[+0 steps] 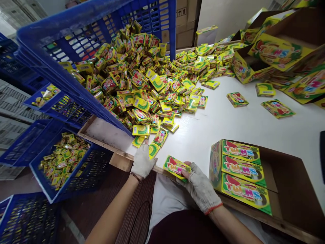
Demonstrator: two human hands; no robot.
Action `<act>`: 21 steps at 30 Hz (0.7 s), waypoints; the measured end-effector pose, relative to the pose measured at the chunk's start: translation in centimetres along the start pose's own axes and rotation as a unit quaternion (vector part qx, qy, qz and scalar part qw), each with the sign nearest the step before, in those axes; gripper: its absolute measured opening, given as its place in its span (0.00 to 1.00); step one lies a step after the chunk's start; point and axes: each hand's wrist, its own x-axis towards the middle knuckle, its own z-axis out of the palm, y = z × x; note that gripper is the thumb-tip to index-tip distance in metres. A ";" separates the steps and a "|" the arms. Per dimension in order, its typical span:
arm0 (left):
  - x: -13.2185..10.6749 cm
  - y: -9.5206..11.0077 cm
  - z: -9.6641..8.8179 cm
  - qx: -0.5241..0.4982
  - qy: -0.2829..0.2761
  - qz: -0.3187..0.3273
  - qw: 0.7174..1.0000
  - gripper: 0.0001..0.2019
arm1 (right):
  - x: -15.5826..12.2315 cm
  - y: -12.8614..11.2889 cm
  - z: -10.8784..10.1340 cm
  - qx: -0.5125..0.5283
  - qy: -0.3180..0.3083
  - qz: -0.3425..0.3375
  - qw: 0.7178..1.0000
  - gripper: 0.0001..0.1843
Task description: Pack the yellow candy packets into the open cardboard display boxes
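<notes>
My right hand [201,184], in a white knitted glove with bare fingertips, grips a small yellow-green "Twins" box [175,166] above the table's front edge. My left hand [143,161], gloved the same way, reaches to the near end of a heap of small boxes [142,81]. Its fingers are stretched out, with the thumb apart, beside a yellow-green box [153,150] on the table. To the right of my right hand, a brown open carton [281,166] holds a row of three larger "Twins" boxes [243,169].
A tilted blue crate [76,91] spills the heap onto the white table [203,125]. Another blue crate [38,176] of small boxes stands low at left. Loose boxes [237,99] and opened display boxes [279,51] lie at the right. A wooden rim [122,154] edges the table.
</notes>
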 end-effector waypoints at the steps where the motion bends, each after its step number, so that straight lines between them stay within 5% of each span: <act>1: 0.6 0.0 0.2 -0.044 -0.010 -0.037 0.998 0.31 | 0.0 0.1 0.0 0.014 0.003 -0.005 1.000 0.27; 4: 0.6 1.6 1.3 -0.210 -0.043 -0.060 0.975 0.32 | 0.2 0.1 0.5 0.039 0.014 -0.042 0.998 0.27; 9: -3.8 6.1 4.5 -0.541 -0.165 -0.031 0.824 0.32 | 1.2 -0.2 1.5 -0.014 0.022 -0.125 0.992 0.24; 10: -4.3 6.4 4.9 -0.548 -0.177 -0.036 0.817 0.32 | 1.3 -0.3 1.4 -0.044 0.022 -0.131 0.990 0.23; 12: -4.5 6.0 5.3 -0.510 -0.158 -0.052 0.844 0.33 | 1.4 -0.3 1.1 -0.137 0.045 -0.155 0.977 0.22; 14: -3.7 4.8 5.2 -0.457 -0.080 -0.072 0.883 0.34 | 1.6 -0.1 0.4 -0.251 0.083 -0.215 0.940 0.18; 17: -2.2 3.3 4.8 -0.433 0.022 -0.066 0.899 0.34 | 2.4 0.9 -0.7 -0.394 0.079 -0.328 0.855 0.11; 21: -2.1 4.3 5.7 -0.412 -0.004 -0.044 0.910 0.32 | 3.6 2.2 -1.7 -0.540 0.078 -0.447 0.708 0.23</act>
